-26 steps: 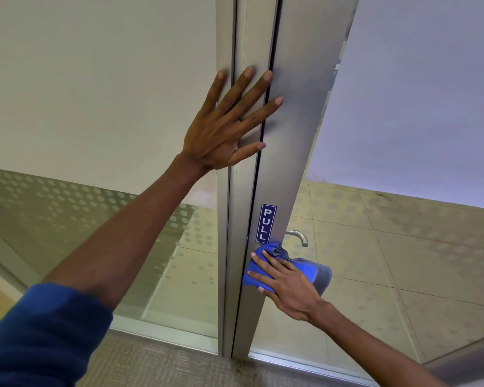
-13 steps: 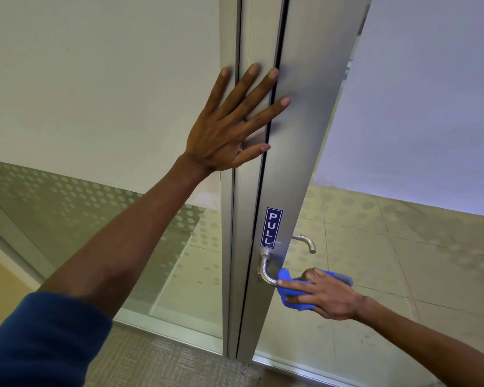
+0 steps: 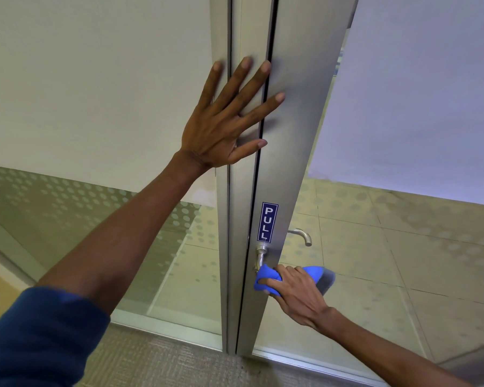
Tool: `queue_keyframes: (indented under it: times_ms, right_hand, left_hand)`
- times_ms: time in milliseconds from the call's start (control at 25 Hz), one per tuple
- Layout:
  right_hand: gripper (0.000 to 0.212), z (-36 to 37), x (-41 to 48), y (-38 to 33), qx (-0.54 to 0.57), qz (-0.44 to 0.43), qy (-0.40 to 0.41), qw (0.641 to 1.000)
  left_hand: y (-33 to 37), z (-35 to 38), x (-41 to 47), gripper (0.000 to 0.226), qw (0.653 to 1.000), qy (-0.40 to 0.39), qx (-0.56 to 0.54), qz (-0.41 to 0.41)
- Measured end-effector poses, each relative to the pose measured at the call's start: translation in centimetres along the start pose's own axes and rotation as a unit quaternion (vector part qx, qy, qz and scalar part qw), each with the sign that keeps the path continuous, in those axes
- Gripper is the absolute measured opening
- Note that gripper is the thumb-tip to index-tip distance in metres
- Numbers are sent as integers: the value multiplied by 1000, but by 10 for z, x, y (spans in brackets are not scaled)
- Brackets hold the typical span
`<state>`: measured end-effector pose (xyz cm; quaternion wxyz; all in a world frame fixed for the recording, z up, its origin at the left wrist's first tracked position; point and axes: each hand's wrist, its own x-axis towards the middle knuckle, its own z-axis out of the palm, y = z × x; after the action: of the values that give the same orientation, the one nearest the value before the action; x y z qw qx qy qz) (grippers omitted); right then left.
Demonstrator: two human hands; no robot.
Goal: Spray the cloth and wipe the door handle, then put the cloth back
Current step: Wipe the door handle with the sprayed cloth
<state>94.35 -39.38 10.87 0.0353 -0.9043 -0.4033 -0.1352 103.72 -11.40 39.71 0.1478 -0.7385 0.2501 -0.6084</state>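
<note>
A silver lever door handle (image 3: 261,255) sticks out of the grey metal door stile (image 3: 294,152) just under a blue PULL sticker (image 3: 268,222). My right hand (image 3: 296,294) is closed around a blue cloth (image 3: 266,280) wrapped over the handle's lever; only the handle's neck shows above the cloth. My left hand (image 3: 229,121) lies flat, fingers spread, across the frame and the door stile higher up. No spray bottle is in view.
The glass door stands slightly ajar. A second handle (image 3: 302,236) shows through the glass on the far side. A frosted, dotted glass panel (image 3: 81,107) fills the left. Carpet (image 3: 162,361) lies below, tiled floor (image 3: 403,275) beyond the door.
My right hand with the cloth went from the door face under the sticker onto the lever, then slid back left toward the handle's neck. My left hand stayed flat on the frame.
</note>
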Motion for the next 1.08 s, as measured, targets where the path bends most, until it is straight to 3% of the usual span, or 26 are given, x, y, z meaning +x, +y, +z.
queue_keyframes:
  times_ms: [160,280,400,520,720,880,1080]
  right_hand:
    - [32,-7,27,-39,27,127,15,991]
    - [25,-9,49,-62,76,259,37,962]
    - [20,-12,65,-70,111,320,17,941]
    - [18,-10,57,-63,83,273,24,958]
    - [15,8,22,-35,8,98,33,995]
    - [34,26,-1,-12,-58,19,49,997]
    - [23,18,-25,32,-93,-65,37,993]
  left_hand:
    - [0,0,0,77,1000,-2,1,-3]
    - [0,-1,0,77,1000,-8,5,-3]
    - [1,-3,0,76,1000,-9,1,-3]
    - [-1,-3,0,76,1000,-8,5,-2]
    - [-2,1,-2,78,1000,-7,2,-5]
    - [-2,1,-2,79,1000,-4,8,-1]
    - [-1,-3,-2,77,1000,-5,13,6]
